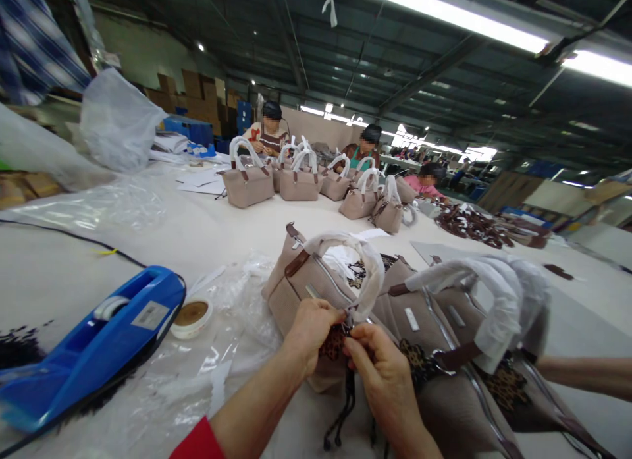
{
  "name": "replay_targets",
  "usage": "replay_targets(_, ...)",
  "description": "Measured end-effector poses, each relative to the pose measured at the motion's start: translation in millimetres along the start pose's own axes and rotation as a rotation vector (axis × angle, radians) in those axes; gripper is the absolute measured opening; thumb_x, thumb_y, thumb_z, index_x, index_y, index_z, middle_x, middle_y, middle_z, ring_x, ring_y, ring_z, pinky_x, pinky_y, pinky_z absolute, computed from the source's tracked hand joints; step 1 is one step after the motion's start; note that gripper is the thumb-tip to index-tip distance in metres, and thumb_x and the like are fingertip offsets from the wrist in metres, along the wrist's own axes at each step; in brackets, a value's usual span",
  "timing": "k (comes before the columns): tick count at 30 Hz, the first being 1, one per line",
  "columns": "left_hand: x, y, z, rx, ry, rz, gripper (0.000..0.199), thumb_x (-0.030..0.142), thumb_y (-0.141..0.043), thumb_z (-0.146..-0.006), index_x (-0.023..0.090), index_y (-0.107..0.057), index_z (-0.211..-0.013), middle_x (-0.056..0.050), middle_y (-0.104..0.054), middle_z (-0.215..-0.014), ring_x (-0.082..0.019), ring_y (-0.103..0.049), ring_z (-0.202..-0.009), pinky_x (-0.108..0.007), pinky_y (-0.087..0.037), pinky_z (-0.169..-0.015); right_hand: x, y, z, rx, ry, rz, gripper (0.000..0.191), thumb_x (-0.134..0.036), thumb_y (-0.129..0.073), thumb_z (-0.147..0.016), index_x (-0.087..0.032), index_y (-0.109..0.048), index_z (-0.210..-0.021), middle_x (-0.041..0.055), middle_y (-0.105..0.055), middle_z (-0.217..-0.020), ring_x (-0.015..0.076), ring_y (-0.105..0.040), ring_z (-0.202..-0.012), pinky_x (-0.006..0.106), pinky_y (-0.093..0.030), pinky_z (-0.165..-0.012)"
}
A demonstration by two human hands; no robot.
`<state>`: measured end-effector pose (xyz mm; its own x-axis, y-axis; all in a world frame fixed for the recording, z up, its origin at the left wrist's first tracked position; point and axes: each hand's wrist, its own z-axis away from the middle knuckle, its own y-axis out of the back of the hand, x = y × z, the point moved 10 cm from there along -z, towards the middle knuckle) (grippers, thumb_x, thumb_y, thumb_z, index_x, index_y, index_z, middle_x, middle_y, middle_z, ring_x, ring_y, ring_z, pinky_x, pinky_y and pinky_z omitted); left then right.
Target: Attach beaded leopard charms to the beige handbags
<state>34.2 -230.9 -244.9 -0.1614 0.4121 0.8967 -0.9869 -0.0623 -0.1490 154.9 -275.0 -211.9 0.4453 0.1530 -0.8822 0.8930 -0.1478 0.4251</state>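
Observation:
A taupe handbag (291,294) with a paper-wrapped handle (370,268) stands on the table in front of me. At the base of its handle, my left hand (313,330) pinches something small by a dark patterned charm (332,344). Close beside it, my right hand (378,360) has thumb and finger pressed together at the charm's cords (347,406), which hang down. The exact part between the fingertips is too small to tell. More taupe bags (415,314) with leopard-patterned charms (413,357) lie against the right side of this one.
A blue tape dispenser (123,327) and a tape roll (192,314) sit at left, near clear plastic (237,314). Several finished-looking bags (299,182) stand farther back. Brown straps (474,225) are piled at right. Another person's forearm (582,375) reaches in from the right.

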Motion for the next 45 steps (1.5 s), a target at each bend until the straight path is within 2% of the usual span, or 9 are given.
replay_targets(6, 4, 4.5, 2, 0.016, -0.043, -0.016, 0.011, 0.015, -0.059, -0.052, 0.015, -0.053, -0.043, 0.004, -0.046, -0.039, -0.007, -0.038, -0.039, -0.021, -0.025, -0.038, -4, -1, -3, 0.007, -0.030, 0.031, 0.008, -0.028, -0.052, -0.076, -0.020, -0.051, -0.073, -0.0035, -0.055, -0.058, 0.0124, -0.052, -0.052, 0.022, -0.041, -0.051)
replay_targets(10, 6, 3.2, 2, 0.021, -0.087, -0.026, 0.011, 0.018, -0.060, -0.054, 0.015, -0.055, -0.045, 0.004, -0.046, -0.040, -0.007, -0.039, -0.039, -0.020, -0.026, -0.038, 0, -2, -6, -0.014, -0.069, 0.040, 0.005, -0.025, -0.050, -0.074, -0.021, -0.049, -0.072, -0.0047, -0.052, -0.056, 0.0123, -0.050, -0.050, 0.022, -0.040, -0.049)
replay_targets(13, 6, 3.1, 4, 0.035, -0.105, -0.025, 0.013, 0.018, -0.060, -0.058, 0.015, -0.055, -0.046, 0.004, -0.047, -0.040, -0.007, -0.041, -0.039, -0.019, -0.028, -0.038, 1, -1, -5, 0.035, -0.058, 0.062, 0.007, -0.027, -0.049, -0.077, -0.021, -0.049, -0.074, -0.0032, -0.055, -0.059, 0.0129, -0.053, -0.052, 0.022, -0.042, -0.049)
replay_targets(22, 3, 2.6, 9, 0.047, -0.046, 0.040, 0.019, 0.015, -0.059, -0.062, 0.015, -0.054, -0.044, 0.005, -0.043, -0.034, -0.007, -0.036, -0.031, -0.020, -0.023, -0.033, -40, -3, 14, 0.341, 0.375, 0.259, 0.011, -0.020, -0.042, -0.084, -0.019, -0.053, -0.080, 0.0010, -0.064, -0.064, 0.0126, -0.063, -0.055, 0.019, -0.047, -0.052)
replay_targets(24, 3, 2.0, 9, 0.040, -0.016, 0.066, 0.020, 0.014, -0.059, -0.062, 0.014, -0.053, -0.043, 0.005, -0.043, -0.033, -0.006, -0.035, -0.030, -0.020, -0.023, -0.033, -39, -4, 14, 0.347, 0.362, 0.268, 0.011, -0.020, -0.043, -0.084, -0.019, -0.053, -0.081, 0.0016, -0.065, -0.064, 0.0133, -0.064, -0.056, 0.020, -0.047, -0.052)
replay_targets(28, 5, 1.1, 11, 0.035, 0.030, 0.108, 0.019, 0.011, -0.060, -0.059, 0.013, -0.053, -0.042, 0.004, -0.045, -0.034, -0.006, -0.037, -0.031, -0.019, -0.024, -0.034, -28, -3, 9, 0.313, 0.228, 0.215, 0.011, -0.025, -0.044, -0.084, -0.019, -0.052, -0.082, 0.0021, -0.066, -0.064, 0.0143, -0.064, -0.055, 0.021, -0.048, -0.050)
replay_targets(33, 4, -0.8, 12, 0.056, 0.017, 0.147, 0.021, 0.007, -0.058, -0.061, 0.013, -0.053, -0.041, 0.005, -0.045, -0.032, -0.005, -0.036, -0.031, -0.019, -0.023, -0.034, -23, -1, 7, 0.299, 0.129, 0.200, 0.016, -0.031, -0.043, -0.084, -0.018, -0.053, -0.087, 0.0023, -0.068, -0.061, 0.0165, -0.065, -0.053, 0.023, -0.048, -0.048)
replay_targets(40, 1, 0.7, 12, 0.096, -0.017, 0.166, 0.023, 0.000, -0.056, -0.058, 0.014, -0.052, -0.040, 0.007, -0.041, -0.030, -0.005, -0.034, -0.030, -0.018, -0.027, -0.035, -22, -5, 3, 0.276, 0.132, 0.291, 0.028, -0.032, -0.038, -0.085, -0.016, -0.059, -0.091, 0.0078, -0.072, -0.075, 0.0194, -0.068, -0.063, 0.025, -0.049, -0.054)
replay_targets(45, 2, -2.7, 13, 0.077, 0.005, 0.211, 0.021, 0.007, -0.061, -0.058, 0.014, -0.052, -0.041, 0.005, -0.042, -0.031, -0.006, -0.034, -0.030, -0.020, -0.028, -0.035, -25, -4, 2, 0.278, 0.142, 0.272, 0.031, -0.032, -0.038, -0.085, -0.015, -0.061, -0.092, 0.0086, -0.072, -0.077, 0.0196, -0.068, -0.064, 0.026, -0.050, -0.056)
